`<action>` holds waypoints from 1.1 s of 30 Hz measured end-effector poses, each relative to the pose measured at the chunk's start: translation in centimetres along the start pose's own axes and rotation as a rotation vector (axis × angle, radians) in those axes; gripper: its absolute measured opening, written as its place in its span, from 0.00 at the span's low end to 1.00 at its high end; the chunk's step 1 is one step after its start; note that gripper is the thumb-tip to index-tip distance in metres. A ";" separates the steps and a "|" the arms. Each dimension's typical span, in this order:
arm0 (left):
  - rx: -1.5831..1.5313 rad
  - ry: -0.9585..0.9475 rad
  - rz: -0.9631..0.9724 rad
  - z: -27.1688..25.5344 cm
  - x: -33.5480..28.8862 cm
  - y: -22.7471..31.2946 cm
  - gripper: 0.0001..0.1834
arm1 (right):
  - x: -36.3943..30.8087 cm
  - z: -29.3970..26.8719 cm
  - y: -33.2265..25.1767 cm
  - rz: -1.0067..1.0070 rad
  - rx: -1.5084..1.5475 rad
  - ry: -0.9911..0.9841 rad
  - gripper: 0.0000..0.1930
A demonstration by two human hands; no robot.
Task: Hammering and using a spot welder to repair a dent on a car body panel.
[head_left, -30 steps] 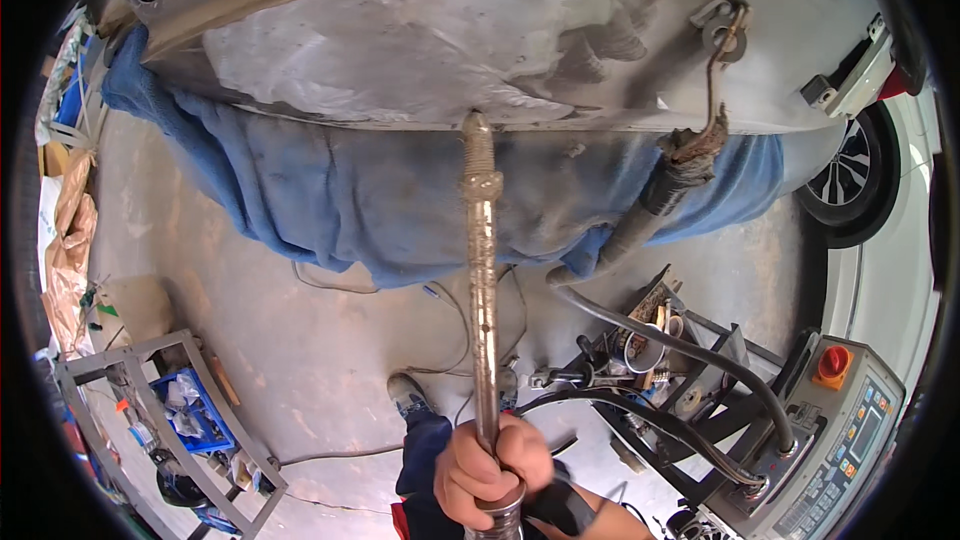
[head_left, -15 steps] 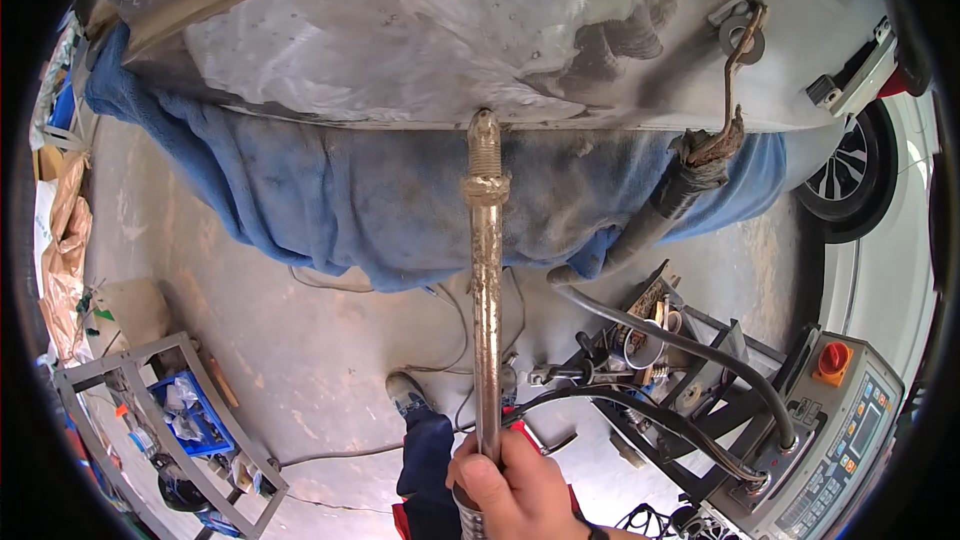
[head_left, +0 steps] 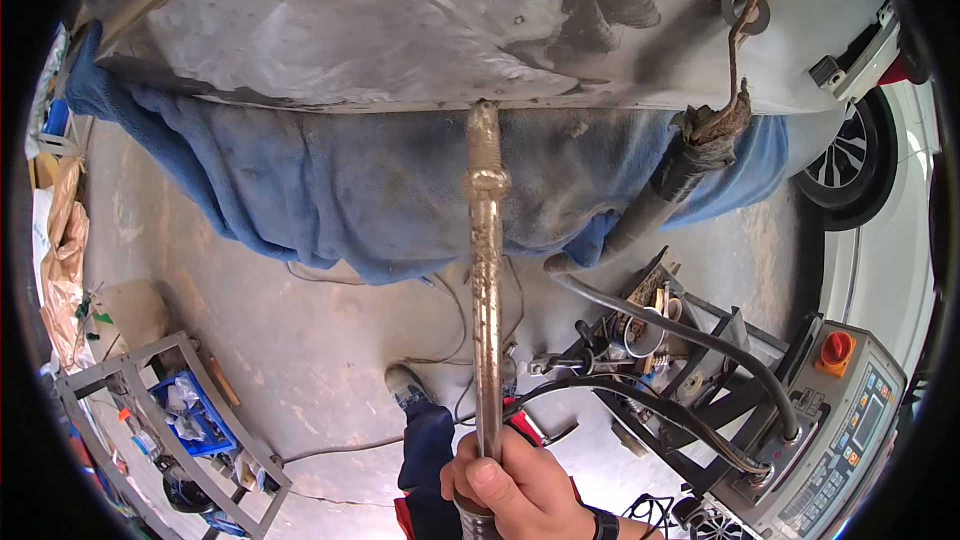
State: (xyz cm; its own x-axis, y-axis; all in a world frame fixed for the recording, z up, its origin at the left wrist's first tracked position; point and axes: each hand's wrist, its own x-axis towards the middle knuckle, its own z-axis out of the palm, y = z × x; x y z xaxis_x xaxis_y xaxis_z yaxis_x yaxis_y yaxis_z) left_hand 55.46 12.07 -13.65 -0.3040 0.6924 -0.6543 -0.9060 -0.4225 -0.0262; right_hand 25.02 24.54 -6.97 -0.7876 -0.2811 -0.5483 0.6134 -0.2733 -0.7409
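My right hand point(head_left: 525, 490) is closed round the lower end of a slide hammer point(head_left: 486, 290), a long worn metal rod with a collar and threaded front part. A ribbed grip shows below my fingers. The rod points straight away from me, its tip at the lower edge of a bare-sanded car body panel point(head_left: 300, 30). Whether the tip touches the metal I cannot tell. Below that edge hangs a dusty blue cloth point(head_left: 400, 180). My left hand is out of view.
At right, a thick cable clamp point(head_left: 690, 160) hooks to a ring on the panel. Its cable runs to a control box point(head_left: 830, 430) by a tool cart point(head_left: 690, 330). A metal rack point(head_left: 180, 350) with a blue bin stands at left. Cords lie on the floor; a car wheel point(head_left: 850, 160) is far right.
The panel and cloth sit slightly higher in the picture. The tip stays at the panel's lower edge, and my right hand keeps its hold with a little more wrist showing.
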 end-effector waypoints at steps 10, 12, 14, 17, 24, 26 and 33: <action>0.128 -0.050 0.225 -0.5 -0.2 -0.8 0.40 | 0.8 -0.1 -0.4 0.006 -0.326 0.007 0.20; 0.144 -0.081 0.203 -0.6 0.0 -0.4 0.40 | 0.7 -0.2 0.3 -0.044 -0.331 0.021 0.19; 0.161 -0.113 0.180 -0.4 0.2 0.2 0.40 | 0.6 -0.2 -0.4 -0.017 -0.322 0.017 0.19; 0.110 -0.095 0.186 0.5 0.4 0.6 0.39 | 0.5 -0.2 -0.7 0.017 -0.299 0.010 0.18; 0.150 0.032 0.179 1.6 0.3 1.0 0.34 | 1.0 0.0 -0.4 0.016 -0.117 -0.013 0.16; 0.095 0.062 0.211 1.7 0.9 1.3 0.33 | 2.0 0.0 -1.2 -0.008 -0.092 0.058 0.15; -0.271 0.196 -0.090 1.2 1.0 1.2 0.34 | 0.3 -0.3 0.3 0.067 -0.219 0.039 0.17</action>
State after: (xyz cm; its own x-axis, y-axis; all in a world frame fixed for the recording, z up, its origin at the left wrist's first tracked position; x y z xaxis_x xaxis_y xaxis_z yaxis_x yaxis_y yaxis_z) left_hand 53.68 12.99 -13.44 -0.1398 0.6195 -0.7725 -0.8073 -0.5230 -0.2733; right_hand 24.96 24.67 -7.52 -0.7500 -0.2548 -0.6104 0.6402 -0.0478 -0.7667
